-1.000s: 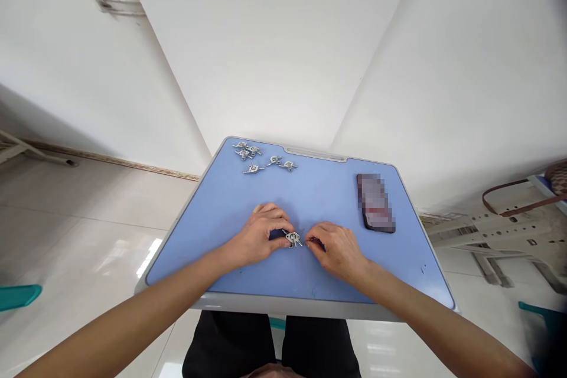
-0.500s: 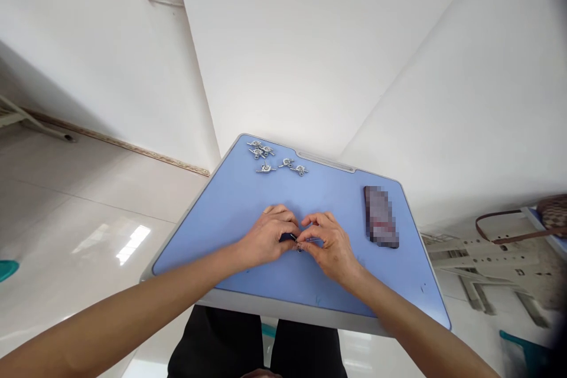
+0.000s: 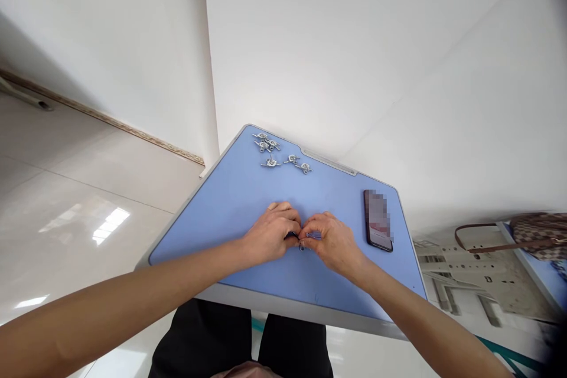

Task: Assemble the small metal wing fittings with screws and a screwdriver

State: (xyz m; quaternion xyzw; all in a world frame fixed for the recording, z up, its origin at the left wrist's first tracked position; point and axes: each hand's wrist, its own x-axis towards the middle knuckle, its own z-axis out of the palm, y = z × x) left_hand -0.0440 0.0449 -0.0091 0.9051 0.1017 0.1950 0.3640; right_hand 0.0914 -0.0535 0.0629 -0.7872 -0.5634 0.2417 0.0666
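Note:
Near the front middle of the blue desktop (image 3: 248,189), my left hand (image 3: 275,233) and my right hand (image 3: 330,240) meet at the fingertips. Between them is a small metal part (image 3: 302,246), mostly covered by the fingers. My left thumb and fingers pinch it from the left, and my right thumb and index finger pinch it from the right. Its exact shape cannot be made out. Beyond the hands, several silvery metal pieces (image 3: 271,162) with thin arms lie at the desk's far left.
A dark phone (image 3: 378,221), partly pixelated, lies on the desk to the right. A pen groove (image 3: 330,162) runs along the far edge, against a white wall (image 3: 354,41). A checkered bag (image 3: 538,234) sits on another surface at the far right.
The camera view has shifted a little. My right fingers have drawn closer together around the small part, and my hands stay at the same place on the desk.

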